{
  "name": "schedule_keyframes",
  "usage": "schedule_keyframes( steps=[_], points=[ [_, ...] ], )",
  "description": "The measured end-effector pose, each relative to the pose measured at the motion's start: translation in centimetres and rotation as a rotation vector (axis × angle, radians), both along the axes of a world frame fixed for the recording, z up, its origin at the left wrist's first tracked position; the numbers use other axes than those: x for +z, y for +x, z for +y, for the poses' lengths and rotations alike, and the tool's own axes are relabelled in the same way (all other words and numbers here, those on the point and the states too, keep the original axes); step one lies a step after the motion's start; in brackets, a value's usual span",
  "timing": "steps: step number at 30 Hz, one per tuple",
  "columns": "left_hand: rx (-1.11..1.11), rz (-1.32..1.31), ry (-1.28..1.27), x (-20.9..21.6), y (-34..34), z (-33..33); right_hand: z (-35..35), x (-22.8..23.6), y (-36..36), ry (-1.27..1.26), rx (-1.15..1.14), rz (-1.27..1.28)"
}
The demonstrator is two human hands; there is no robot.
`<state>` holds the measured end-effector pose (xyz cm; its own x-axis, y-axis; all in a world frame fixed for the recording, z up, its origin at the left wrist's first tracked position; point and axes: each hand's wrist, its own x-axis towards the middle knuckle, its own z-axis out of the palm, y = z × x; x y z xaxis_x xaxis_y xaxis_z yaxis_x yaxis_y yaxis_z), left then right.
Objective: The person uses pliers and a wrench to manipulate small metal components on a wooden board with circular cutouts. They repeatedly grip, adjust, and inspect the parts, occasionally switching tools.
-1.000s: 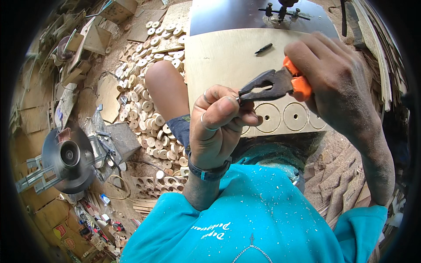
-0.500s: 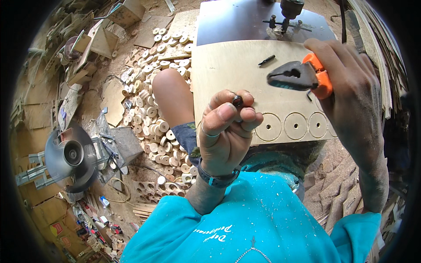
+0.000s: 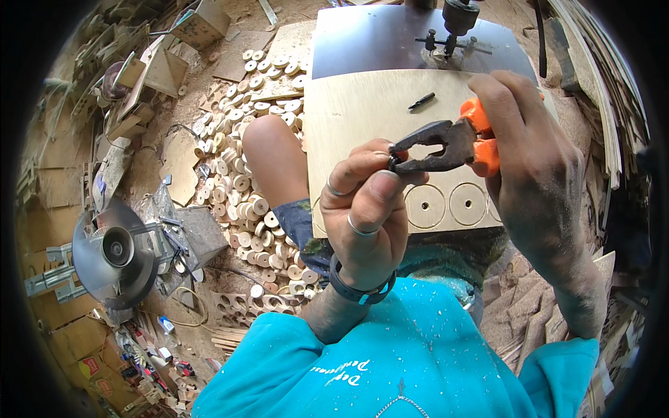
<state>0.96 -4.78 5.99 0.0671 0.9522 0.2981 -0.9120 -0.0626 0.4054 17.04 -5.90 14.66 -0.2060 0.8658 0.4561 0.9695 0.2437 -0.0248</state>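
On the far left a circular saw (image 3: 115, 254) lies on the littered floor, its round blade guard up; just right of it a heap of round wooden discs (image 3: 240, 198) runs from the bare knee (image 3: 273, 157) up toward the machine table; none of this touches the work in hand

The left hand (image 3: 366, 216) is raised over the lap, fingers curled shut and pinching a small dark metal piece (image 3: 392, 162) between the thumb and forefinger tips; the piece barely shows above the fingertips, so its exact shape cannot be told; two rings sit on the fingers and a dark band on the wrist

The pliers (image 3: 446, 143), dark-headed with orange handles, come in from the right with their nose right at that small piece, the jaws looking closed or nearly so on it; the right hand (image 3: 533, 167) is wrapped firmly round the handles

To do this well, I judge the pinch should stay low on the piece so the nose gets a clear bite above the fingertips; squeeze should be steady, not hard, since so small a part could spring out into the sawdust; any pull or twist should run along the piece, away from the thumb

Behind both hands lies a plywood sheet (image 3: 362, 111) with rings cut in its near edge (image 3: 446, 204); a loose dark bit (image 3: 421, 102) rests on it, and the drill chuck (image 3: 460, 14) stands above at the top right
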Motion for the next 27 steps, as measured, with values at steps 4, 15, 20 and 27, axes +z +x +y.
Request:
schedule_keyframes(
  steps=[4,15,20,27],
  points=[
    [0.172,0.12,0.053,-0.1,0.2,-0.1,-0.1,-0.1,-0.1,0.043,-0.02,-0.005],
    [0.269,0.29,0.121,0.8,-0.8,-0.9,-0.1,0.0,0.6,0.201,-0.001,-0.28],
    [0.348,0.443,0.125,0.4,-1.0,-1.0,0.3,-0.3,0.5,0.224,-0.002,-0.239],
    [0.434,0.515,0.244,0.1,-1.0,-0.8,0.9,-0.8,1.5,0.335,0.04,-0.276]
  ],
)
